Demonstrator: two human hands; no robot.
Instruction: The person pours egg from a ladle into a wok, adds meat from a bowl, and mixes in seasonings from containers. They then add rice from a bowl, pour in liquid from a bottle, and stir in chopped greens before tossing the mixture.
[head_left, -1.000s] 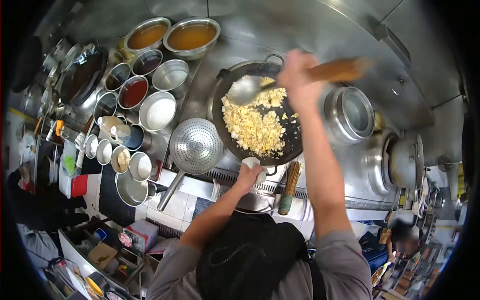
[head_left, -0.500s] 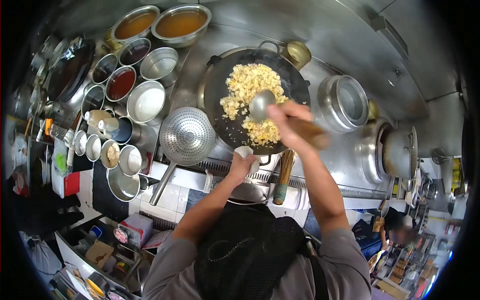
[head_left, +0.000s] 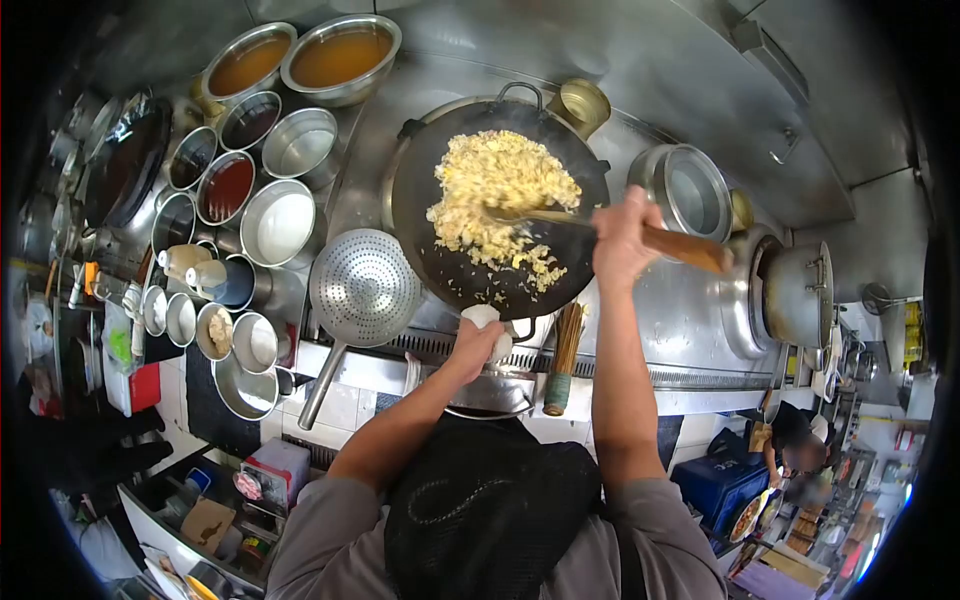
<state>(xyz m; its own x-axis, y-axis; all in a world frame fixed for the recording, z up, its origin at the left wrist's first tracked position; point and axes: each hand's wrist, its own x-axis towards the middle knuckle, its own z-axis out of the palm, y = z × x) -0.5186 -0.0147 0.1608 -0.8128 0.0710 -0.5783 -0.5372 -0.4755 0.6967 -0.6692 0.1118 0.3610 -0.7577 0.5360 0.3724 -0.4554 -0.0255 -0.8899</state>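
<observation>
A black wok [head_left: 425, 262] sits on the stove with yellowish fried rice [head_left: 505, 172], apparently with egg, heaped in its far half. Loose grains are scattered nearer its front rim. My right hand [head_left: 626, 242] is closed around a ladle [head_left: 688, 248] with a wooden handle, over the wok's right edge. The ladle's bowl is blurred and partly lost in the rice. At the wok's near rim, my left hand [head_left: 474, 350] grips a folded white cloth [head_left: 482, 317] pressed against the edge. How the cloth meets the rim is partly hidden by the fingers.
Left of the wok rests a perforated strainer [head_left: 366, 285]. Beyond it stand several metal pots, one with white contents [head_left: 277, 222], and broth bowls [head_left: 343, 58]. A bamboo brush [head_left: 565, 355] lies in front. Lidded pots [head_left: 696, 195] stand right. Another person [head_left: 790, 430] is at far right.
My right hand has moved right and the ladle now reaches leftward into the rice. The nearer clump of rice has shifted up toward the main heap. My left hand stays at the rim.
</observation>
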